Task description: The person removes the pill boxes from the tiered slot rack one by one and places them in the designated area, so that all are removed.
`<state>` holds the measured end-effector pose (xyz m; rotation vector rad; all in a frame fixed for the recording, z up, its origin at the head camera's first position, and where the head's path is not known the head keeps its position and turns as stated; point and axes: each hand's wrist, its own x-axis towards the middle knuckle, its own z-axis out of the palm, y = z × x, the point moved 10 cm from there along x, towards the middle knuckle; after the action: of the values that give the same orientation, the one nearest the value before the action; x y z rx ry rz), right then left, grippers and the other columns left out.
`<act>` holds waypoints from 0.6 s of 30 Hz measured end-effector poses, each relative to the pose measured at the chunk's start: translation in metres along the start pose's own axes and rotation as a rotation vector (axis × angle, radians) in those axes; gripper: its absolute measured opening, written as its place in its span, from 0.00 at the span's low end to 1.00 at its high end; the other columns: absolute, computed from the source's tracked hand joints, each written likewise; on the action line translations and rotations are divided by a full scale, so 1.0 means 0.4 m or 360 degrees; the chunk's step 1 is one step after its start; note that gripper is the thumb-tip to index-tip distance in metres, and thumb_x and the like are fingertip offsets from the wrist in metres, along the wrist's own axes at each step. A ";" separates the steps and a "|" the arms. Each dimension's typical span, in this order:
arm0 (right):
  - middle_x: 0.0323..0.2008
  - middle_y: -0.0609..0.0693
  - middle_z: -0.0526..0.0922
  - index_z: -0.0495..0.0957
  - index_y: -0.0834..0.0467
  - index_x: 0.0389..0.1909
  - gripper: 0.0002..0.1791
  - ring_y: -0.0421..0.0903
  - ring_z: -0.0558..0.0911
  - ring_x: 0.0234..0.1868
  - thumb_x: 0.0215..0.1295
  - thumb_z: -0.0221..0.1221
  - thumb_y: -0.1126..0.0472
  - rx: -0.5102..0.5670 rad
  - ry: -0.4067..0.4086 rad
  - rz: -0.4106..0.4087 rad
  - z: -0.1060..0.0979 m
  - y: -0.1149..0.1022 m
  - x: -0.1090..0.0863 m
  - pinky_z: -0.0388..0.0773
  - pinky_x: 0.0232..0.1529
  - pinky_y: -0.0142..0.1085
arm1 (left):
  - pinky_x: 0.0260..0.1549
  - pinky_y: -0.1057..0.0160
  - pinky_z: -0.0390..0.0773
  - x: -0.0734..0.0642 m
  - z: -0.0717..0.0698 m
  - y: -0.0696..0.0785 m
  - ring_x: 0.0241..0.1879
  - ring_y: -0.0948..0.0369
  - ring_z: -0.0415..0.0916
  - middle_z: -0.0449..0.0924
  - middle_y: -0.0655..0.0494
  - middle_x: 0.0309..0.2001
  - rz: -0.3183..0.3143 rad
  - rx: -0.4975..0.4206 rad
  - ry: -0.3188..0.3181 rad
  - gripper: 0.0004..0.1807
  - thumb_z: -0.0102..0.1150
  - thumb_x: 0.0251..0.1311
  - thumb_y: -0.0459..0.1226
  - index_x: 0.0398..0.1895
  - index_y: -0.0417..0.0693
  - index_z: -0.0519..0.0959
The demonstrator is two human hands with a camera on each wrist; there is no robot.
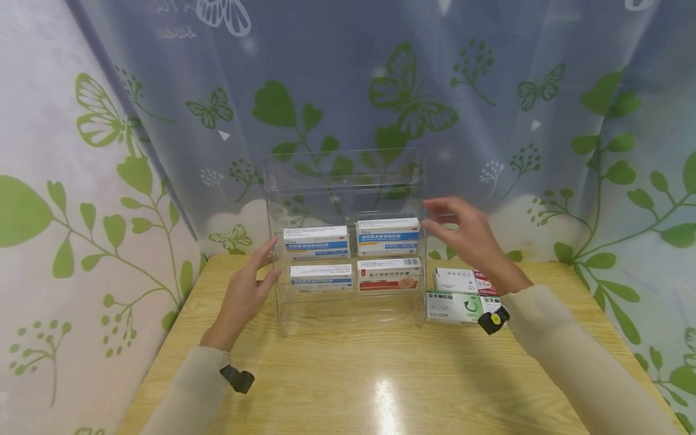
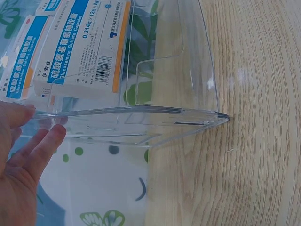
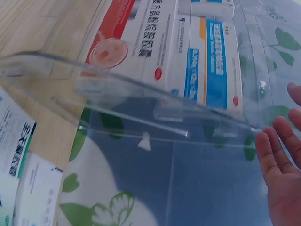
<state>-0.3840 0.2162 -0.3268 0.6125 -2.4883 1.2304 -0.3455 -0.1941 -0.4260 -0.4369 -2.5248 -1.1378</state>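
A clear acrylic display rack [image 1: 348, 308] stands on the table, holding medicine boxes in two tiers. Two blue-and-white boxes, a left one [image 1: 316, 246] and a right one [image 1: 388, 238], fill the upper tier. Below are another blue-and-white box [image 1: 321, 280] and a red-and-white box [image 1: 388, 278]. My left hand [image 1: 247, 290] pinches the edge of the rack's left side panel, thumb and fingers on either side in the left wrist view. At the right side panel, my right hand [image 1: 462, 232] has extended fingers [image 3: 270, 157] by the edge; contact is unclear.
Beside the rack, on the right of the wooden table [image 1: 337, 368], lie a green-and-white box [image 1: 451, 307] and a white-and-red box [image 1: 455, 280], partly behind my right wrist. A patterned curtain [image 1: 337, 72] hangs close behind and on both sides.
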 end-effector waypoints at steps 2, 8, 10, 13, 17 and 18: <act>0.63 0.61 0.84 0.80 0.62 0.68 0.24 0.60 0.85 0.62 0.75 0.70 0.62 -0.0001 -0.0017 -0.0026 0.015 -0.015 0.011 0.85 0.66 0.53 | 0.49 0.40 0.92 0.000 0.000 0.001 0.68 0.40 0.82 0.75 0.41 0.77 0.0006 0.0005 0.0003 0.40 0.63 0.78 0.31 0.88 0.62 0.60; 0.63 0.61 0.84 0.80 0.61 0.68 0.24 0.61 0.85 0.62 0.75 0.70 0.60 0.0042 -0.0132 -0.0071 0.080 -0.063 0.044 0.84 0.66 0.59 | 0.46 0.42 0.93 -0.002 -0.003 0.006 0.66 0.40 0.83 0.78 0.39 0.74 0.0027 0.0018 0.0028 0.40 0.62 0.78 0.31 0.87 0.62 0.61; 0.64 0.59 0.84 0.80 0.59 0.69 0.24 0.60 0.85 0.62 0.75 0.70 0.59 0.0066 -0.0182 -0.0072 0.108 -0.074 0.054 0.85 0.66 0.57 | 0.46 0.42 0.93 -0.003 -0.004 0.006 0.66 0.40 0.83 0.77 0.39 0.74 0.0030 0.0016 0.0031 0.40 0.62 0.78 0.31 0.87 0.63 0.61; 0.65 0.58 0.84 0.80 0.57 0.69 0.24 0.57 0.86 0.61 0.76 0.70 0.57 0.0079 -0.0249 -0.0070 0.151 -0.088 0.068 0.86 0.66 0.54 | 0.48 0.42 0.93 -0.003 -0.004 0.006 0.67 0.40 0.83 0.77 0.40 0.75 0.0037 0.0004 0.0028 0.40 0.62 0.78 0.30 0.88 0.62 0.61; 0.66 0.57 0.84 0.81 0.56 0.69 0.24 0.55 0.86 0.62 0.77 0.69 0.55 0.0087 -0.0320 -0.0070 0.206 -0.101 0.084 0.86 0.66 0.51 | 0.48 0.41 0.93 -0.003 -0.003 0.006 0.67 0.40 0.82 0.76 0.40 0.75 0.0041 -0.0010 0.0025 0.41 0.62 0.78 0.30 0.88 0.62 0.61; 0.66 0.56 0.84 0.81 0.56 0.69 0.24 0.55 0.86 0.62 0.77 0.69 0.55 0.0094 -0.0335 -0.0068 0.219 -0.105 0.088 0.86 0.66 0.51 | 0.48 0.41 0.93 -0.003 -0.002 0.005 0.67 0.40 0.82 0.76 0.40 0.76 0.0036 -0.0010 0.0024 0.41 0.63 0.78 0.30 0.88 0.62 0.61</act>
<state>-0.4002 0.1143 -0.3343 0.8462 -2.5991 1.2877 -0.3436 -0.1936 -0.4247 -0.4556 -2.4975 -1.1367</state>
